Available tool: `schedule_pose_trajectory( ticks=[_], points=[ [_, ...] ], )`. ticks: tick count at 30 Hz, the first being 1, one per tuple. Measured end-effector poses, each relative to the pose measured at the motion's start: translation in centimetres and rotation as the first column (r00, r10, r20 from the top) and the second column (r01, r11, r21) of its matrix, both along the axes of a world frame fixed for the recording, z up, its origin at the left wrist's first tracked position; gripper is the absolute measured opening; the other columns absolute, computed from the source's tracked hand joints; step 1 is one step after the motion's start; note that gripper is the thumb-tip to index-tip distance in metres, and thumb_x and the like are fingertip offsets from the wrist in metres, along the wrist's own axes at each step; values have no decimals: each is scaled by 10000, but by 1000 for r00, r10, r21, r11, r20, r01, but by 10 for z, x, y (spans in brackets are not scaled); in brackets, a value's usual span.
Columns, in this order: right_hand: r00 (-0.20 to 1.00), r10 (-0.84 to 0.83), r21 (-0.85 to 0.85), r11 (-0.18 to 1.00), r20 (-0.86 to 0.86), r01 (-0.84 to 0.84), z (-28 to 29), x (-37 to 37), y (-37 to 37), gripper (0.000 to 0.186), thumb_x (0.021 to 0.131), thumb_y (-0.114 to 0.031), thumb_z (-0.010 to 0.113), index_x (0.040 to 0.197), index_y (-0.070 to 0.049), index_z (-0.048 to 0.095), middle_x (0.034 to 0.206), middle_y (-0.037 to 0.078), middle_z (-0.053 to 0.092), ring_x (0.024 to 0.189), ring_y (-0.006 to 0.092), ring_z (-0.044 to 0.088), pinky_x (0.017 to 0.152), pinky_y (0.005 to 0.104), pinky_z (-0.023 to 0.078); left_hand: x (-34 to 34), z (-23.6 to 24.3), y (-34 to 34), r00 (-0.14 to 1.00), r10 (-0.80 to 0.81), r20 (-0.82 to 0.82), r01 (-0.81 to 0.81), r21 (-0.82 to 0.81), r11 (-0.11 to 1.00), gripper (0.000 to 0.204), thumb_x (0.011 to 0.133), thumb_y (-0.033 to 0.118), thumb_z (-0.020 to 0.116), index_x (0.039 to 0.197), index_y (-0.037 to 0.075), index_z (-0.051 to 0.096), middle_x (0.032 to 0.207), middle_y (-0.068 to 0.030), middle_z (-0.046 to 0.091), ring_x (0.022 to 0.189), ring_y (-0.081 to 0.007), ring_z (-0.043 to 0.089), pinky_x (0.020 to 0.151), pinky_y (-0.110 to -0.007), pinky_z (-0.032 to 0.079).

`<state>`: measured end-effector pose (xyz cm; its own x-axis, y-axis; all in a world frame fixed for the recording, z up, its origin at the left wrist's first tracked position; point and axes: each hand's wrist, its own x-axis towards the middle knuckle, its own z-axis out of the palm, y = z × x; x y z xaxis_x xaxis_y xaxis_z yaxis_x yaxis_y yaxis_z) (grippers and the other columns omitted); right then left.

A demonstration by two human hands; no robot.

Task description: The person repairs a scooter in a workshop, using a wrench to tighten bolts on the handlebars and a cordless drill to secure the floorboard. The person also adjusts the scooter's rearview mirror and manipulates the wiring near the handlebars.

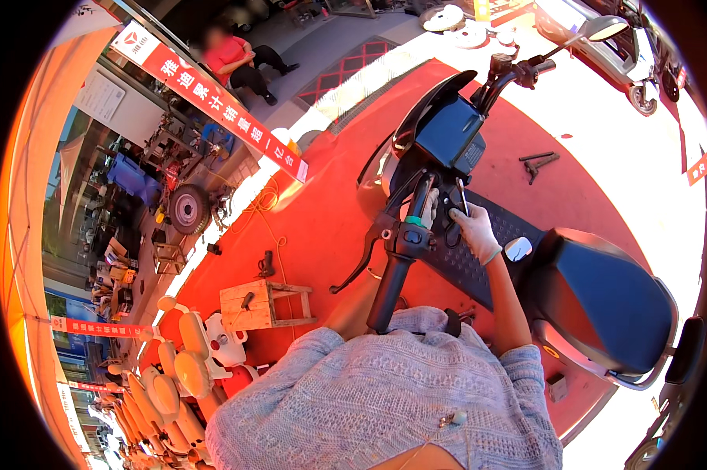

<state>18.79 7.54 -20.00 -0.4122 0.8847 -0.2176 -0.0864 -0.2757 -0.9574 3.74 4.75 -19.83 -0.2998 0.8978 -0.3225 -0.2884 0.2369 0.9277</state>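
Note:
I lean over a black electric scooter whose handlebar grip (390, 296) points toward me. My right hand (477, 230), in a white glove, is closed around a slim tool with a bright metal shaft (462, 197); its exact kind is too small to tell. That shaft points away from me, beside the dark inner front panel and above the ribbed footboard (455, 265). Behind the handlebar, next to the green-banded switch housing (410, 236), my left hand (431, 205) shows only partly, also gloved. Its fingers are mostly hidden. The brake lever (361, 265) sticks out leftward.
The black seat (604, 301) lies to my right. Metal tools (540, 165) rest on the red mat beyond the scooter. At left are a wooden stool (247, 306), a power tool (267, 264), an orange cord (279, 235) and several parked scooters. A person (240, 61) sits far off.

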Motion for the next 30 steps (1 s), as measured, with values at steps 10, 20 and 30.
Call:
schedule_pose_trajectory(
  ticks=[10, 20, 30],
  points=[
    [967, -18, -203, 978, -254, -36, 9, -14, -15, 85, 865, -72, 490, 886, -16, 550, 464, -17, 389, 316, 72, 313, 303, 233, 255, 0, 13, -9, 994, 27, -106, -19, 84, 996, 284, 903, 370, 550, 744, 135, 534, 562, 46, 490, 403, -49, 405, 377, -209, 306],
    [991, -94, -132, 988, -90, 82, 20, -4, -17, 120, 895, -149, 536, 860, -37, 558, 473, -38, 375, 336, 56, 307, 317, 223, 230, -4, 15, 8, 932, -33, 362, 98, -163, 982, 297, 863, 335, 618, 671, 142, 500, 487, 39, 427, 329, -76, 329, 318, -231, 229],
    [992, -112, -163, 979, 58, 120, 8, -17, -9, 280, 845, -283, 670, 713, -46, 600, 580, 5, 566, 382, 44, 359, 348, 227, 259, 1, 20, -1, 1000, 26, -4, -26, -117, 993, 367, 835, 386, 630, 613, 146, 463, 431, 38, 374, 293, -98, 298, 298, -250, 195]
  ],
)
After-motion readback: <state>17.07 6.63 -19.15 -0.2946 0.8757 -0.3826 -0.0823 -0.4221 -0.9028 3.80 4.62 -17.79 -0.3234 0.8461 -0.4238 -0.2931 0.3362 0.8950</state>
